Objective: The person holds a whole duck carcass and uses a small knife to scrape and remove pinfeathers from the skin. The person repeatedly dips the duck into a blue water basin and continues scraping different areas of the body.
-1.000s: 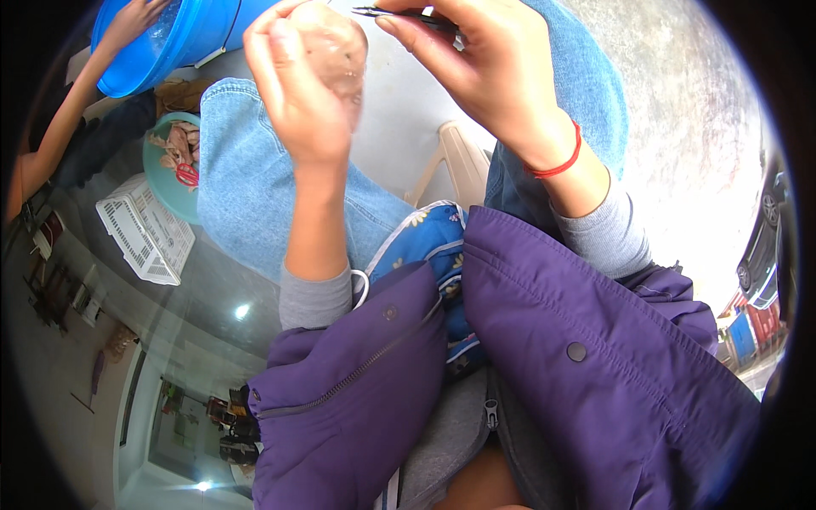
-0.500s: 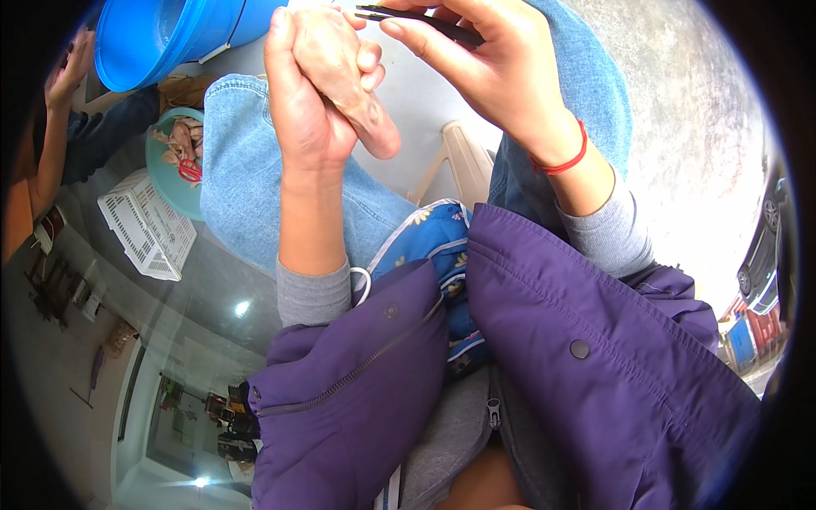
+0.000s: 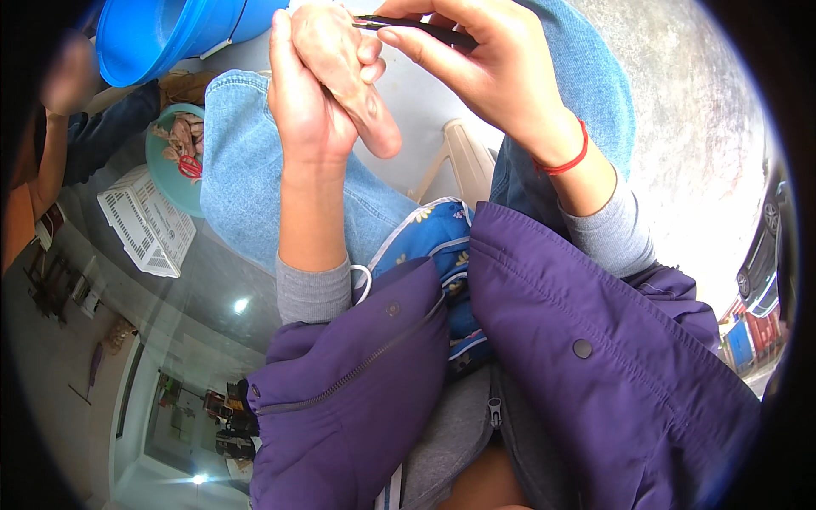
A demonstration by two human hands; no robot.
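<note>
The left hand [image 3: 319, 93] is up near the top of the pic, closed round a pale lumpy thing [image 3: 361, 102] that sticks out past the fingers & points down-right. Can't tell what the lump is. The right hand [image 3: 484, 68] is just beside it, fingers pinched on a thin black tool [image 3: 412, 27] that lies flat, w/ its tip touching the top of the left hand. A red band [image 3: 568, 161] goes round the right wrist.

Under the hands are blue jeans [image 3: 246, 178], a purple jacket [image 3: 578, 340] & a bit of blue flower cloth [image 3: 433, 242]. A white plastic chair [image 3: 463, 157] shows between the knees.

Far left: a big blue tub [image 3: 161, 34], a teal bowl [image 3: 174, 166] w/ pinkish stuff & smth red in it, a white basket [image 3: 144, 225] on the shiny floor. Another person's arm [image 3: 59, 127] is at the left edge, blurry
</note>
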